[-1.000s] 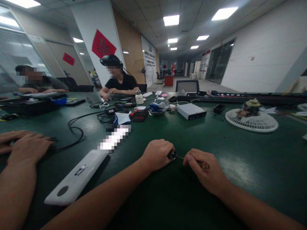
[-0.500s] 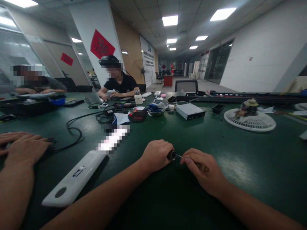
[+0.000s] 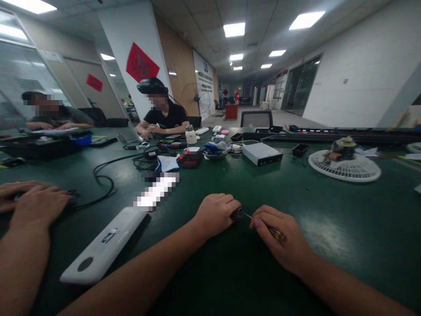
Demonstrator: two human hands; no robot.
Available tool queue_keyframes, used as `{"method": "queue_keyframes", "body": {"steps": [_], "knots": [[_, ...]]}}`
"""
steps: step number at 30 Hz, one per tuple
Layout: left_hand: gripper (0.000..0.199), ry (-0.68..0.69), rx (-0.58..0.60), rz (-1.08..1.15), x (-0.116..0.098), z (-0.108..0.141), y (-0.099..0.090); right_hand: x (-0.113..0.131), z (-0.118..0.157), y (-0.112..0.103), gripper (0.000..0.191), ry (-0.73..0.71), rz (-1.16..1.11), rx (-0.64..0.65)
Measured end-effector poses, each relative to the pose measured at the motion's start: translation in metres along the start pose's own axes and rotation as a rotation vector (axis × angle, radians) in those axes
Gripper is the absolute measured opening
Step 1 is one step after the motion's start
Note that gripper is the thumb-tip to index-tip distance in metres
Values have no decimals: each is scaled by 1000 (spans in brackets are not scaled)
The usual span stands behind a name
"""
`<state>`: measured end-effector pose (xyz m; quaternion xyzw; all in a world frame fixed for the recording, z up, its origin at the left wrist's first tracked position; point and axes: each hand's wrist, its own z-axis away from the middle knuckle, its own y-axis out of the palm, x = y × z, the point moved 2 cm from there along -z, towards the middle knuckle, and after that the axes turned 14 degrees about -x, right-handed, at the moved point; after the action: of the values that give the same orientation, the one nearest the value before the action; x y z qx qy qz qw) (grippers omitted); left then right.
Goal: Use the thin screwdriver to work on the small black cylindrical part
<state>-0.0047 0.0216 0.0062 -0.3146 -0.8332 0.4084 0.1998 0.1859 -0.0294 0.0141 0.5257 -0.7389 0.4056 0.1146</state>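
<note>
Small black cylinder point(image 3: 236, 214) with a thin metal wire point(image 3: 253, 218) sticking out of its right end, the wire running on into the fingers of the other hand. Cylinder held at the fingertips of the left hand point(image 3: 217, 215), fingers closed around it and only its end showing. Right hand point(image 3: 279, 239) curled as well, pinching the far end of the wire together with a small brownish strip point(image 3: 276, 234), too blurred to identify. Both hands close together, linked only by the short span of wire, over the dark green worktop point(image 3: 342, 245); whether they rest on it, impossible to tell. Left of the left forearm, a long white plastic bar point(image 3: 103, 245) with a dark oval hole and black marking, lying at a slant, and a pixelated object point(image 3: 156, 191) just beyond its far end. Further left, a co-worker's two hands point(image 3: 36, 204), flat and stacked on the worktop beside a black cable point(image 3: 101, 188). Straight ahead, past a wide stretch of green surface, a silver metal box point(image 3: 262, 153); off to the right, a white fan guard point(image 3: 344, 169).
</note>
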Motion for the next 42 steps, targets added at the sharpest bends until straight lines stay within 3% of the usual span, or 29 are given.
{"method": "queue_keyframes", "body": {"steps": [5, 9, 12, 15, 19, 25, 29, 42], "knots": [[19, -33, 69, -9, -1, 0, -1, -8, 3, -3, 34, 109, 52, -36], [27, -82, 105, 7, 0, 0, 0, -19, 9, -4, 29, 210, -41, -106], [33, -152, 102, -4, 2, 0, 2, -22, 7, -2, 21, 239, 79, -127], [30, -223, 88, -13, 5, 1, 3, -22, 2, 5, 9, 215, 172, -13], [30, -285, 77, -15, 6, 2, 2, -21, 2, 14, 12, 167, 131, 144], [25, -348, 92, -17, 6, 2, 1, -18, 5, 13, 16, 95, 66, 203], [32, -365, 90, 9, 5, 2, 2, -17, 4, 9, 13, 95, 49, 147], [16, -231, 75, 250, -2, -2, -6, -20, 1, 1, 8, 196, 10, -113]]}}
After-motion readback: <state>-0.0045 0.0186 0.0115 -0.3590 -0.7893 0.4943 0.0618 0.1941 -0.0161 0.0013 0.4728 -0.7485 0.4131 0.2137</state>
